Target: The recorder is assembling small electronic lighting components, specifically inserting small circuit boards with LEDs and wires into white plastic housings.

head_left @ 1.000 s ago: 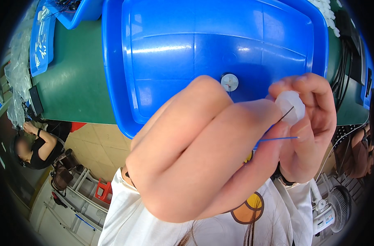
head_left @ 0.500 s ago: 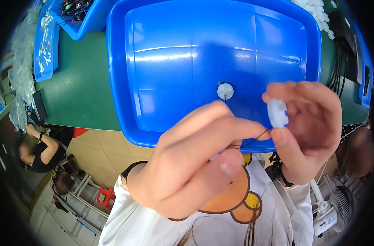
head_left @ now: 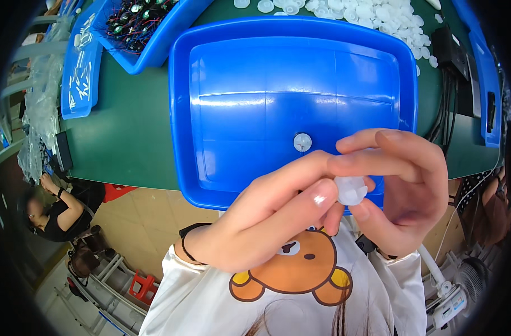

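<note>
A small translucent white plastic cap point(head_left: 352, 191) is pinched between my hands over the near edge of the blue tray point(head_left: 180, 140). My right hand point(head_left: 404, 182) curls round it, with thumb and fingertips at its rim. My left hand point(head_left: 283, 210) is closed against the cap's left side, its thumb pressed to the edge. A round white disc point(head_left: 302, 142) shows beyond my left hand, over the tray. Thin wires lead from it towards my left hand and pass out of sight there. What lies inside the cap is hidden by my fingers.
Many white caps point(head_left: 373, 17) lie heaped behind the tray. A blue bin point(head_left: 135, 64) of wired parts and a narrow blue tray point(head_left: 70, 109) of small white pieces stand at left. Black cables point(head_left: 449, 106) run at right. Another person point(head_left: 65, 204) sits at far left.
My hands have come together at the cap, which moved left and down and turned. The dark wire between them is now hidden. The view has shifted, showing more of the far table.
</note>
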Available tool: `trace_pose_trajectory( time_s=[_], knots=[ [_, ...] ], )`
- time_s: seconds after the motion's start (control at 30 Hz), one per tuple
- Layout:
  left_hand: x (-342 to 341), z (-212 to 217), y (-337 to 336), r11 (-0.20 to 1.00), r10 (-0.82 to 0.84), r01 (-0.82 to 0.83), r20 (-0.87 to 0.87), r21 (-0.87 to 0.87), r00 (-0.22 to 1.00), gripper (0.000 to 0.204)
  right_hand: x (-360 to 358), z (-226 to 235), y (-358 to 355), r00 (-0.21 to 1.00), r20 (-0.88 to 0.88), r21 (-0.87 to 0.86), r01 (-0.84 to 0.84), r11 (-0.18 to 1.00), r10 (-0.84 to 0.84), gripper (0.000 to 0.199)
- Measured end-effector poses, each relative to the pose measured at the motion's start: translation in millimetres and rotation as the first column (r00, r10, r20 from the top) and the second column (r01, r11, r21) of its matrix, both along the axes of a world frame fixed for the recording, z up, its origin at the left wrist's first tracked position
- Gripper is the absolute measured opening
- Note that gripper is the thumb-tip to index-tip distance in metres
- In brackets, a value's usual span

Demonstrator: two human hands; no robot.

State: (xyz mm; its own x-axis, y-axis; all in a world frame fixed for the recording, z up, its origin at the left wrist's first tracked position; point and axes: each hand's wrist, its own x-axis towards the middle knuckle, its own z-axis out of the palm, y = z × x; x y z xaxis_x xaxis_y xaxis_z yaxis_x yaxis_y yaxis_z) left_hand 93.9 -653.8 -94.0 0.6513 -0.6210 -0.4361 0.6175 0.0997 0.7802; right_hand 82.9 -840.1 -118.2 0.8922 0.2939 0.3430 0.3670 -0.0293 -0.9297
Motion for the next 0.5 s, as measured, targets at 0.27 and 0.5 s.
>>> trace_pose_trajectory(
  time_s=[0.27, 0.5],
  knots=[
    [-6.4, -8.2, -9.9, 0.979, 0.180, -0.166, 0.116, -0.122, 0.977, 0.045, -15.1, 7.4, 7.1, 0.949, 0.129, -0.076, 0.297, 0.952, -0.286, 0.046],
    [-20.5, -7.7, -15.0, 0.911, 0.316, -0.283, 0.067, -0.301, 0.947, 0.048, -32.7, 23.8, 18.3, 0.879, 0.288, -0.383, 0.469, 0.796, -0.379, 0.039]
  ],
)
